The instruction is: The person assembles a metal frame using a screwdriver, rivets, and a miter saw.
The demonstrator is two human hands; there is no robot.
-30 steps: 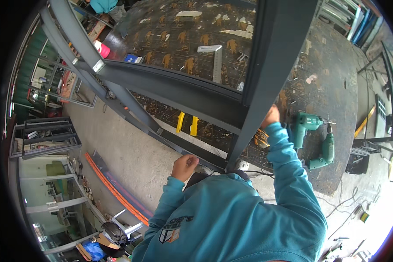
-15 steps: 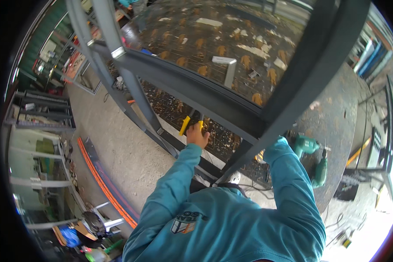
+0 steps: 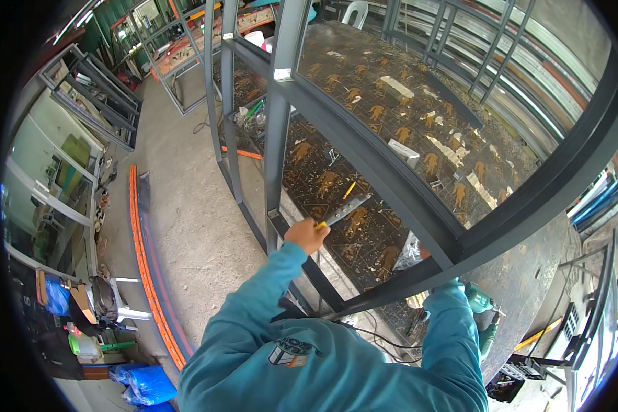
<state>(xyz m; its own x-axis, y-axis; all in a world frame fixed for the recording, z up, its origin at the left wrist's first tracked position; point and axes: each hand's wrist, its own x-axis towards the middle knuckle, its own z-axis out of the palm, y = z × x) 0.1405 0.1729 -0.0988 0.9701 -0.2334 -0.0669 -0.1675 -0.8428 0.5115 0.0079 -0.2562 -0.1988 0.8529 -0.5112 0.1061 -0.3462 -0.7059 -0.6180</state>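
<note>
My left hand (image 3: 307, 235) is closed around the yellow grip of a metal hand tool (image 3: 347, 209). Its grey metal part points away to the right over the dark tabletop. A large dark grey metal frame (image 3: 371, 165) stands in front of me, and the left hand reaches by its lower bar. My right sleeve (image 3: 452, 312) runs up to the frame's near right member, which covers most of my right hand (image 3: 426, 252). Only a small patch of skin shows through the frame, beside a clear plastic bag (image 3: 409, 254). Its fingers are hidden.
A patterned work table (image 3: 343, 154) carries scraps, a yellow stick (image 3: 349, 190) and a pale metal piece (image 3: 404, 152). Green power drills (image 3: 479, 299) lie to my right. Orange strips (image 3: 137, 254) lie on the floor at left. Metal profiles (image 3: 529, 103) are racked at the back right.
My view has swung, so the frame and table sit differently. The tool's yellow handles showed spread apart before; now only one bit of yellow shows at my left hand.
</note>
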